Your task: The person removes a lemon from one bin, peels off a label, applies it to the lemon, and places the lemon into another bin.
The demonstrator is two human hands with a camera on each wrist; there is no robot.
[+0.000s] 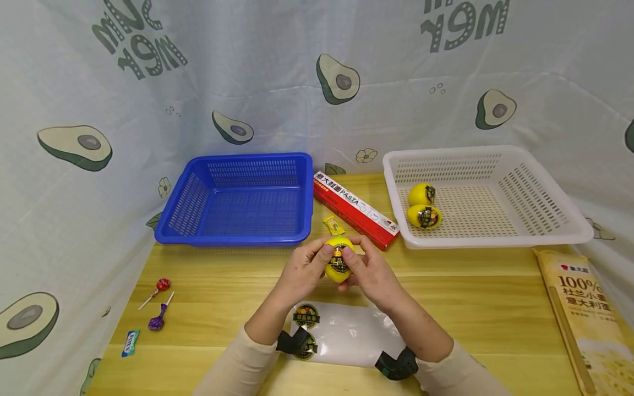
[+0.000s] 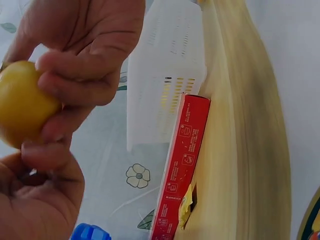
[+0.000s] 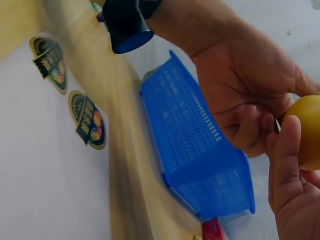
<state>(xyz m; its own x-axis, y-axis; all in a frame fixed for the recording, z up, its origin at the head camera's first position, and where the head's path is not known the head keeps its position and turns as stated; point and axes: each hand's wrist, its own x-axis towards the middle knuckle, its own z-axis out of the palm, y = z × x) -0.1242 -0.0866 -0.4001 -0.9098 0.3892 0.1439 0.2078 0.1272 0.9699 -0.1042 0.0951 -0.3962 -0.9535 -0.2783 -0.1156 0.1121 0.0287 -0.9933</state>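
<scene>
Above the table's middle, the left hand (image 1: 302, 270) and right hand (image 1: 377, 275) hold a yellow lemon (image 1: 337, 275) between them. A black and gold fruit label (image 1: 339, 258) lies on the lemon's upper face, with both thumbs at its edges. From below, the left wrist view shows fingers curled against the plain side of the lemon (image 2: 25, 102). Under the forearms lies a white sticker sheet (image 1: 359, 335), two labels still on its left end. Two labelled lemons, one (image 1: 420, 194) behind the other (image 1: 418, 216), sit in the white basket (image 1: 495, 242).
A blue basket (image 1: 233, 240) stands at the back left. Between the baskets lie a red pasta box (image 1: 354, 212) and a yellow wrapped candy (image 1: 333, 225). Two lollipops, red (image 1: 163, 284) and purple (image 1: 156, 321), and a small blue-green packet (image 1: 130, 343) lie left; a pasta bag (image 1: 586, 319) lies right.
</scene>
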